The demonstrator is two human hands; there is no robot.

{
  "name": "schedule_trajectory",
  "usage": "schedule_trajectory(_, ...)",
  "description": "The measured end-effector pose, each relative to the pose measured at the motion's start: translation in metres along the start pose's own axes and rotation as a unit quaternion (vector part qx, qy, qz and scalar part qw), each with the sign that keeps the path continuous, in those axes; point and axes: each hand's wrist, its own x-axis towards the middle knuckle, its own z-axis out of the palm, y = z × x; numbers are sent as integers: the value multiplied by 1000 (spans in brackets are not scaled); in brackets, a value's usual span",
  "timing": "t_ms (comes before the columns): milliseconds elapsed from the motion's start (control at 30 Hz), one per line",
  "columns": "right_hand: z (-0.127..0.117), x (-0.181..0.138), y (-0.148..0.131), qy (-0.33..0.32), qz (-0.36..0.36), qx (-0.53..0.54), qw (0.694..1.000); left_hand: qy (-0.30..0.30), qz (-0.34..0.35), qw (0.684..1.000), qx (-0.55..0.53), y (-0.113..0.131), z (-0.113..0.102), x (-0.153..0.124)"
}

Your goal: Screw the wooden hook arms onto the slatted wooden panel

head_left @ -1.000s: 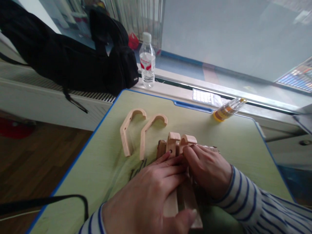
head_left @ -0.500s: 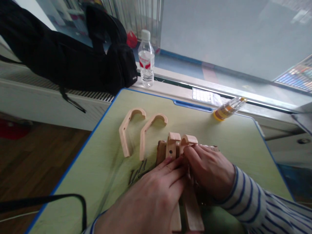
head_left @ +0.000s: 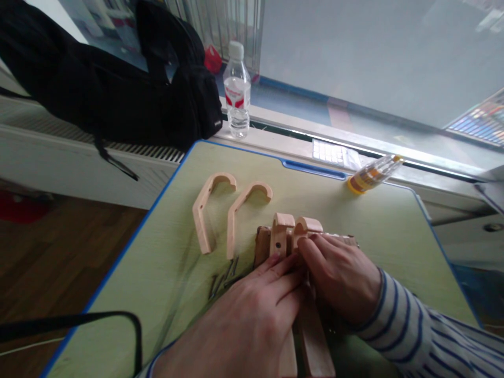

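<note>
Wooden hooks (head_left: 278, 235): a pair, side by side beneath two hands, curled ends away from the person, at the near side of the worktop (head_left: 318, 197) and against a brown block (head_left: 261, 247).
Since a second ago: the thumb of the left hand (head_left: 255, 302), stretched over the lower bars (head_left: 315, 336) then, is out of sight now; its fingertips sit lower, baring the dark hole in the left hook.
Left grip: fingers together, laid across the pair; whether it clamps them cannot be told.
Right grip: the right hand (head_left: 342, 273) curls at the right hook, fingertips hidden, hold impossible to judge.
Worktop: pale green with a blue edge, a blue groove (head_left: 314, 169) along its far side.
Room: a window ledge (head_left: 275, 142) beyond, glass above it, wooden floor (head_left: 66, 252) at left.
Beside the hands: two more hooks (head_left: 232, 226) lie apart at left, slim dark screws (head_left: 222, 278) below them.
Far side: a water bottle (head_left: 237, 97) stands on the ledge beside a black bag (head_left: 157, 105); a yellow-based bottle (head_left: 370, 176) is at the worktop's far right.
In the way: the left hand covers the pair's middle; a black strap (head_left: 102, 316) crosses the near left corner.
</note>
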Motion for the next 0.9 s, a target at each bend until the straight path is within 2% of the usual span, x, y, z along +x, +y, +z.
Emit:
schedule_trajectory(167, 0, 1, 1, 9, -12, 7, 1000, 24, -2, 1000, -6, 1, 1, -1)
schedule_trajectory(467, 3, -1, 5, 40, -40, -17, 998, 6, 3, 1000, -11, -1, 0, 1)
schedule_trajectory(600, 1, -2, 5, 16, -14, -12, 1000, 5, -14, 1000, -10, -1, 3, -1)
schedule_trajectory(700, -3, -4, 4, -6, 2, -1, 1000, -21, -18, 1000, -7, -2, 4, -1)
schedule_trajectory(900, -4, -10, 6, -5, 13, 19, 1000, -30, -27, 999, -5, 0, 4, 0)
